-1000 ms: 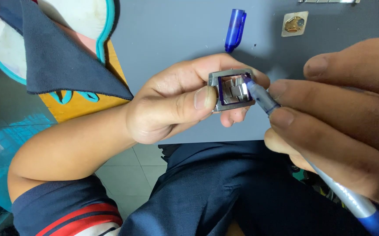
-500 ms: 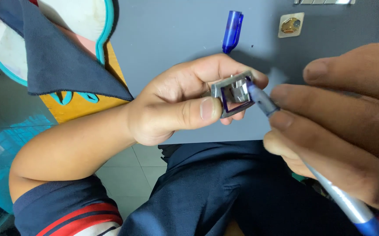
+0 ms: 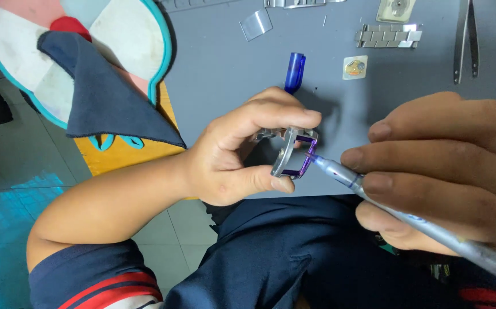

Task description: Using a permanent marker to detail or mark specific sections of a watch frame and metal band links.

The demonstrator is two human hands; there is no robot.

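Watch case (image 3: 294,153), small, square and silvery, sits right in the middle of the head view, the only view I've got, pinched in my left hand (image 3: 233,157) between thumb below and forefinger above, held in the air over the near edge of the grey table (image 3: 225,74). It's tilted so I see it edge-on, with a purple tint showing inside the frame. My right hand (image 3: 448,171) is clamped on a silver-barrelled pen (image 3: 397,214), fingers wrapped tight along it, and the tip is touching the right side of the case.

By my reckoning, the step in hand is working the pen tip along that inner edge. The next move, I'd say, calls for a steady left pinch so the case doesn't twist, and light pressure from the tip, since the piece is small and slippery-looking.

Around me on the table: a blue pen cap (image 3: 295,72) just beyond my left knuckles, a small square dial piece (image 3: 355,67) to its right, a metal bracelet section (image 3: 388,35) further back, tweezers (image 3: 465,37) at the far right, and a dark blue cloth (image 3: 102,103) draped over a round colourful pad (image 3: 59,46) on the left.
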